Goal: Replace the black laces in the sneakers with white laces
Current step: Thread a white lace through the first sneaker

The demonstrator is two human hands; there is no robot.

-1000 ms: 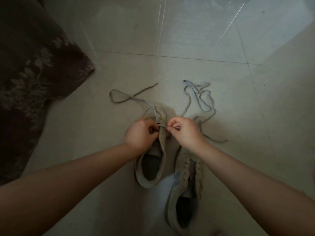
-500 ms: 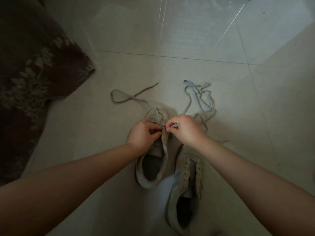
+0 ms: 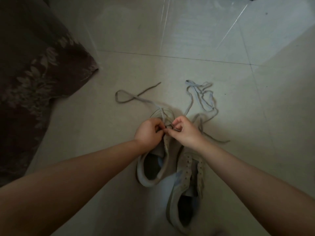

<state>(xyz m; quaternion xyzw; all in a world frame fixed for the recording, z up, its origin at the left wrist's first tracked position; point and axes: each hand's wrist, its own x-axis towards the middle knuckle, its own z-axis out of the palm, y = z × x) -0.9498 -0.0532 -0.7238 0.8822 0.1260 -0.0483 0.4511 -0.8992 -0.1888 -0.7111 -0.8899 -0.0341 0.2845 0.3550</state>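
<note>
Two pale sneakers lie on the tiled floor. The left sneaker (image 3: 150,169) points away from me, and the right sneaker (image 3: 184,188), with bare eyelets, lies nearer and to its right. My left hand (image 3: 148,132) grips the left sneaker's eyelet flap near the toe. My right hand (image 3: 185,132) pinches a white lace (image 3: 129,99) at the same eyelets. That lace runs up from the toe into a loop on the floor. A second white lace (image 3: 204,99) lies tangled beyond my right hand. No black lace is plainly visible.
A dark floral cloth (image 3: 34,74) covers the floor on the left. Pale floor tiles (image 3: 187,31) stretch ahead and to the right, with bright reflections at the top.
Both hands stayed at the left sneaker's front eyelets. My right hand's fingers shifted slightly, working the lace. The laces on the floor lie much as before.
</note>
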